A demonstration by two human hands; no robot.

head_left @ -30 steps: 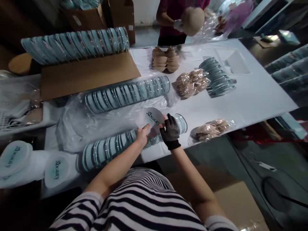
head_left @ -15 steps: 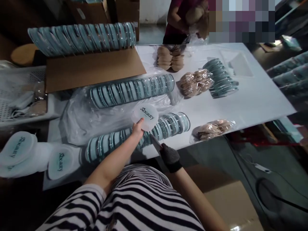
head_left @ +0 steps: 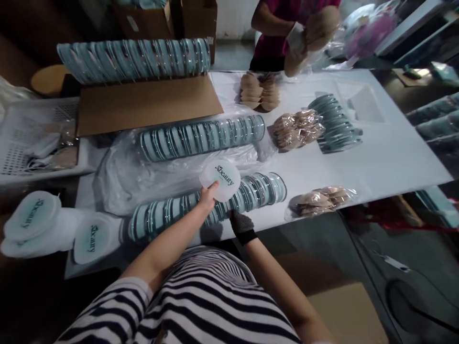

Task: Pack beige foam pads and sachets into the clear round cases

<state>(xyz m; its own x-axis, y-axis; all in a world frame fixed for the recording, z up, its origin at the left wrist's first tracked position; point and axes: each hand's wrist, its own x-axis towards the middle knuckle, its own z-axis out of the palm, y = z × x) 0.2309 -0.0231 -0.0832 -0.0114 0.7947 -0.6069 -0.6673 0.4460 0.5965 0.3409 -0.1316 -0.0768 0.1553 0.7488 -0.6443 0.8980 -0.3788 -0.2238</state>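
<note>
My bare left hand (head_left: pixel 208 197) is closed on the lower edge of a rounded frosted pouch (head_left: pixel 223 177) printed "Sbeauty", thumb on its face. My right hand (head_left: pixel 242 223), in a dark knitted glove, is closed just below the pouch, at the near side of a row of teal-edged clear plastic cases (head_left: pixel 258 191). Its fingertips are partly hidden, so what they hold cannot be made out. The row lies under my left wrist and the pouch. More printed frosted pouches (head_left: pixel 91 239) lie at the table's left end, with a stack (head_left: pixel 32 217) of them farther left.
A second row of cases (head_left: pixel 204 136) lies on clear film behind; another (head_left: pixel 136 59) tops a cardboard box (head_left: pixel 150 100). Beige pads (head_left: pixel 260 91), bagged pads (head_left: pixel 297 129) and teal cases (head_left: pixel 333 122) sit beyond. A white basket (head_left: pixel 21 129) is left. A co-worker (head_left: pixel 272 24) handles beige pads opposite.
My right hand has moved in toward the row and the pouch; the thin pale piece seen at its fingers is hidden now. My left hand keeps the pouch. The view has shifted slightly.
</note>
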